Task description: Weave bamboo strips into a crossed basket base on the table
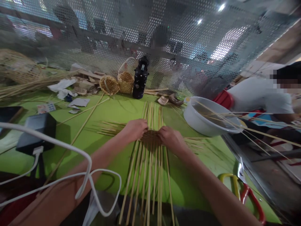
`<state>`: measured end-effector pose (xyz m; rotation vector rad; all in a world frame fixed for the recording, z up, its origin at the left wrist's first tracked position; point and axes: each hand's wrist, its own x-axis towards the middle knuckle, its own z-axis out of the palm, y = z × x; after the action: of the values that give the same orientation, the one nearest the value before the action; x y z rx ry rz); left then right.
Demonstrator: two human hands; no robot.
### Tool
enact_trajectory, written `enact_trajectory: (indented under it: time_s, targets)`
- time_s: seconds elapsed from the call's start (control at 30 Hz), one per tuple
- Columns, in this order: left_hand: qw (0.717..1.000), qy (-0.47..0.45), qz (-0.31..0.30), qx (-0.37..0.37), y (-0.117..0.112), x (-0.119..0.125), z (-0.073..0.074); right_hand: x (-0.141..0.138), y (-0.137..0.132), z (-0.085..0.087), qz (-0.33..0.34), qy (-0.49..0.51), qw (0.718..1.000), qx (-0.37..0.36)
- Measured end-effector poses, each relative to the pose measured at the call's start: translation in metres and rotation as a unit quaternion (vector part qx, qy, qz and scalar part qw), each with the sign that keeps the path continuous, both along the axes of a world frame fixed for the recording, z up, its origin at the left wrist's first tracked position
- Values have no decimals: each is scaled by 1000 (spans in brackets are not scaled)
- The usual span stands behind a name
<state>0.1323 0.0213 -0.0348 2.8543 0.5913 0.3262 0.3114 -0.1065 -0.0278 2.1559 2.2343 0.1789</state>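
In the head view a flat piece of weaving made of thin cane strips (151, 137) lies on the green table, its long loose strips fanning toward me and away. My left hand (137, 129) is closed on the left edge of the woven patch, fingers bent over the strips. At the right edge my right hand (170, 137) pinches the strips in the same way. Between both hands the crossing strips form a dense small mat. Shorter strip ends (110, 128) stick out past the left hand, and others (194, 143) past the right. My fingertips are partly hidden.
A white basin (199, 121) with long strips across it stands right, scissors (242, 180) nearer me. Small baskets (109, 85) and a black bottle (140, 80) stand behind. A black box (37, 128) and white cable (70, 146) are left. A person (254, 94) sits right.
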Motion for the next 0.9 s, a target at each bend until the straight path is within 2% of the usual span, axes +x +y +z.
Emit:
enact_trajectory:
  time_s: [0.1, 0.23, 0.37, 0.7, 0.9]
  targets:
    - [998, -34, 3, -58, 13, -13, 5, 5, 1, 2, -11, 62, 998, 5]
    - [998, -31, 35, -50, 26, -28, 11, 2, 4, 6, -5, 111, 993, 30]
    - [999, 11, 14, -35, 26, -29, 11, -10, 12, 8, 13, 134, 990, 38]
    - [999, 23, 11, -22, 18, -24, 8, -14, 24, 8, 16, 125, 992, -4]
    - [1000, 19, 18, -14, 16, -22, 9, -22, 23, 4, 20, 59, 998, 10]
